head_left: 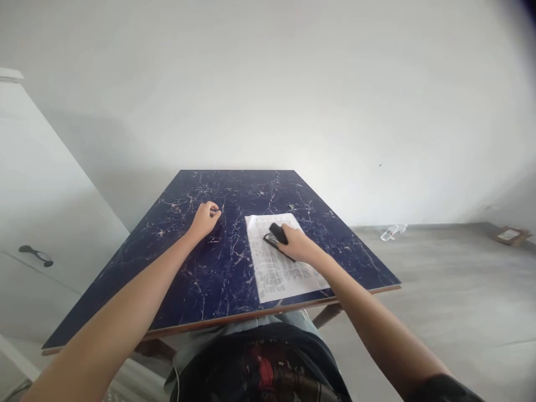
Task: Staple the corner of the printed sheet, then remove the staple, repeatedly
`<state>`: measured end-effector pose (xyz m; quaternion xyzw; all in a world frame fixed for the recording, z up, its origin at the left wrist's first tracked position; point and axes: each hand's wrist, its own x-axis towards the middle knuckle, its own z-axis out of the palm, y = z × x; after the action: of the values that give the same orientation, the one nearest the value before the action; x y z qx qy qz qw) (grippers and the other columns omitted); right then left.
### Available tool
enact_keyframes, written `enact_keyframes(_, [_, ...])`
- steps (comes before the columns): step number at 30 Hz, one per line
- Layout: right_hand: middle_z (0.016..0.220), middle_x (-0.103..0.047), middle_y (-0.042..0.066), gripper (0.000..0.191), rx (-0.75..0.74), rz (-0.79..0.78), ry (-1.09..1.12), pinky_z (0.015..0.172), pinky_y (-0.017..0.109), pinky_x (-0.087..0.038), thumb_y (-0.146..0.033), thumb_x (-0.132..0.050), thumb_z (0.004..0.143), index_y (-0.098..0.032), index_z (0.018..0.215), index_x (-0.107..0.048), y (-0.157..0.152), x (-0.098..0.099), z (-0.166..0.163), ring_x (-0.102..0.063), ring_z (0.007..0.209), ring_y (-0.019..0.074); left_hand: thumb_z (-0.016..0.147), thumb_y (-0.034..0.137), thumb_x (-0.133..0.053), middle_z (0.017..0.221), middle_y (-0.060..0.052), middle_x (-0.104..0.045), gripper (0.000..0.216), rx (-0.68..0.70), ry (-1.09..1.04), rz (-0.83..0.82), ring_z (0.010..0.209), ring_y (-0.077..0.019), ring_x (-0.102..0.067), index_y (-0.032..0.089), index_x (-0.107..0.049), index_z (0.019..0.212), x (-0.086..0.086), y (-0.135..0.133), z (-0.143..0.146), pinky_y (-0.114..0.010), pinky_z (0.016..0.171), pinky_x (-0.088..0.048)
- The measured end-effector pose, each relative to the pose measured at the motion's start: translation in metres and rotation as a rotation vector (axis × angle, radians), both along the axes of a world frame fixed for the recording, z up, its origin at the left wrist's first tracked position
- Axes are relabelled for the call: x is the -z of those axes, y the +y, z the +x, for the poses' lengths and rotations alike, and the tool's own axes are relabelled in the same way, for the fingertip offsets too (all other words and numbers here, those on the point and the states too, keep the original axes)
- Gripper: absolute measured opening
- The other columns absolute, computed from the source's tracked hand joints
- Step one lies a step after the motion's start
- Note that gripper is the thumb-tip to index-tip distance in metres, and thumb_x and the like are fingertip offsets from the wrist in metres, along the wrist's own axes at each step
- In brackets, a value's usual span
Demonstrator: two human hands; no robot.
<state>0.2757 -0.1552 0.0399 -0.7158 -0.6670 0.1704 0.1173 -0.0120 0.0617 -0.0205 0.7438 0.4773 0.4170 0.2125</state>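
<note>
My right hand [298,243] is closed around a black stapler [277,231], which lies over a sheet of paper with dense print [276,273]. The stapler's front end points up and left, and part of its body is hidden under my fingers. The paper lies on the dark blue marble-patterned table [226,279], toward its near right side, with one far corner slightly lifted. Left of the paper, my left hand [206,218] rests on the tabletop with its fingers curled in toward the thumb; whatever may be inside them is too small to make out.
A white cabinet [46,184] with a dark handle [36,255] stands at the left. A pale wall [268,100] rises behind the table. On the grey floor to the right lie a clear plastic item [393,231] and a brown box [510,235].
</note>
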Motion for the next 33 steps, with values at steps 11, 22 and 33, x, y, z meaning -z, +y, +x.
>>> enact_keyframes(11, [0.166, -0.048, 0.022, 0.081, 0.086, 0.198, 0.074, 0.122, 0.051, -0.044, -0.072, -0.016, 0.107, -0.018, 0.16, -0.046, 0.042, 0.015, 0.115, -0.047, 0.155, 0.0343, 0.086, 0.013, -0.065, 0.105, -0.007, -0.06, 0.01, -0.021, -0.071, -0.049, 0.083, -0.0215, -0.067, 0.021, -0.065, 0.092, -0.002, 0.001, -0.002, -0.045, 0.099, -0.056])
enact_keyframes(22, [0.182, -0.003, 0.026, 0.093, -0.079, 0.01, -0.158, 0.132, 0.064, 0.002, -0.074, -0.03, 0.107, -0.012, 0.175, -0.02, 0.149, 0.053, 0.035, 0.003, 0.169, 0.042, 0.108, 0.024, -0.043, 0.115, -0.008, -0.069, 0.024, -0.256, -0.296, -0.035, 0.092, -0.0185, -0.07, 0.021, -0.067, 0.103, -0.017, 0.035, -0.063, -0.027, 0.072, -0.053])
enact_keyframes(33, [0.181, -0.003, 0.026, 0.081, -0.407, 0.058, -0.024, 0.132, 0.067, 0.001, -0.057, -0.034, 0.112, -0.006, 0.174, -0.022, 0.212, 0.033, -0.195, -0.001, 0.17, 0.0404, 0.104, 0.04, -0.07, 0.139, -0.013, -0.066, 0.042, -0.51, -0.286, -0.1, 0.118, -0.0269, -0.069, 0.017, -0.064, 0.139, -0.01, 0.051, -0.106, -0.049, 0.099, -0.062])
